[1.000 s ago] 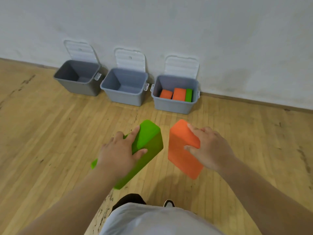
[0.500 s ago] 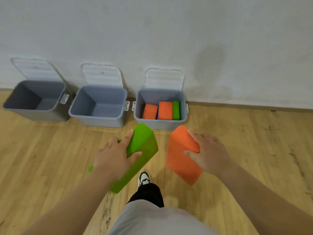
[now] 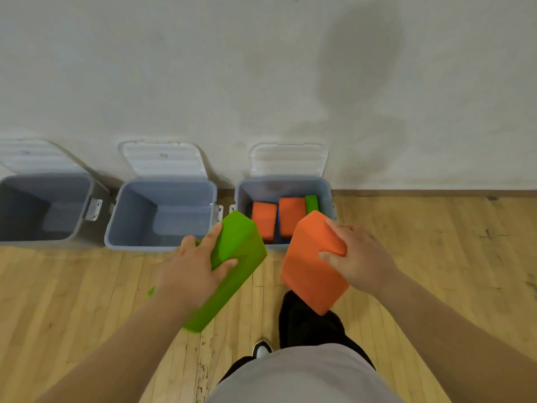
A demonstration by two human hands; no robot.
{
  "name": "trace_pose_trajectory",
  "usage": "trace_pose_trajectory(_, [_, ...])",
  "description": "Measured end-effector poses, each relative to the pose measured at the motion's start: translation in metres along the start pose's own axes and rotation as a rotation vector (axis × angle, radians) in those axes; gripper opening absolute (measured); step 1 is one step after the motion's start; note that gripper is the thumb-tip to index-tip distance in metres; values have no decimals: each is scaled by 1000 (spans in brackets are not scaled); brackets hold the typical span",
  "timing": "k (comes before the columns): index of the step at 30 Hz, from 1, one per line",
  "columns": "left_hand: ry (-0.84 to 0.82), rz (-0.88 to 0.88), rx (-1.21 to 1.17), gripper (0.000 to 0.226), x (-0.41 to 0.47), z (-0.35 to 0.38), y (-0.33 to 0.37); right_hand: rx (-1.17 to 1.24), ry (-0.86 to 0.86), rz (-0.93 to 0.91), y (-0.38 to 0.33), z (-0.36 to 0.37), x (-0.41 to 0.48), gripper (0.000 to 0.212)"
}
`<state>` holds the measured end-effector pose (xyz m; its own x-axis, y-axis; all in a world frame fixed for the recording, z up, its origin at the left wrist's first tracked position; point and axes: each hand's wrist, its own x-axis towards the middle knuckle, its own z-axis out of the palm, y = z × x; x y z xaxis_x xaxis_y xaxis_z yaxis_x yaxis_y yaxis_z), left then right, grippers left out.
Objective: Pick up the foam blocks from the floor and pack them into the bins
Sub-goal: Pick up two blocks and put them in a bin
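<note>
Wood floor [image 3: 72, 301] fills the lower view and meets a pale wall [image 3: 174, 68], where three grey bins stand in a row with their white lids [image 3: 162, 158] tipped back. By my reading the packing is begun but far from finished: the left bin [image 3: 43, 190] and the middle bin [image 3: 174, 196] show only bare bottoms, while the right bin [image 3: 279, 186] holds a short row. Two more blocks are off the floor and in the air, just short of that right bin, and have yet to be lowered in. How many lie elsewhere on the floor cannot be told from here. The green block [image 3: 244, 251] is held slantwise by the left hand [image 3: 191, 269], fingers over its upper end and thumb curled across its near face; its top corner overlaps the gap between the middle and right bins. The orange block [image 3: 308, 271] is gripped by the right hand [image 3: 363, 257] at its upper right edge, thumb on the front face, its top covering part of the right bin's near rim. Smallest, inside that bin: a first packed orange block [image 3: 263, 222], a second packed orange block [image 3: 291, 216] beside it, and a packed green block [image 3: 311, 203] further right, with a blue sliver between the orange pair, too hidden to name
</note>
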<state>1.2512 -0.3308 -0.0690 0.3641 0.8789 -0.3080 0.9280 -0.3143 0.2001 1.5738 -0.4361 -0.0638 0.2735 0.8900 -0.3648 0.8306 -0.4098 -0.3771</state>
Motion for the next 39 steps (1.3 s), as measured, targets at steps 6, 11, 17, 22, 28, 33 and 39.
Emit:
trace_pose_trajectory(6, [-48, -134, -75, 85, 103, 4, -9, -97, -61, -35, -2, 1, 150, 79])
trace_pose_trajectory(11, [-84, -277, -177, 85, 192, 29, -28, -199, -232, -100, -2, 27, 293, 80])
trace_pose_trajectory(17, [-178, -402, -320, 84, 295, 92, -63, -207, -418, -157, -3, 110, 445, 81])
trace_pose_trajectory(22, [-239, -433, -402, 83, 378, 174, -102, -205, -515, -87, 20, 213, 545, 79])
trace_pose_trajectory(28, [-295, -441, -506, 82, 430, 251, -128, -47, -581, 60, 32, 304, 602, 101])
trace_pose_trajectory(33, [-365, -435, -668, 78, 449, 271, -116, 700, -713, 356, 32, 325, 529, 104])
trace_pose_trajectory(39, [-419, -444, -919, 69, 467, 282, -74, 1233, -688, 474, 48, 315, 484, 67])
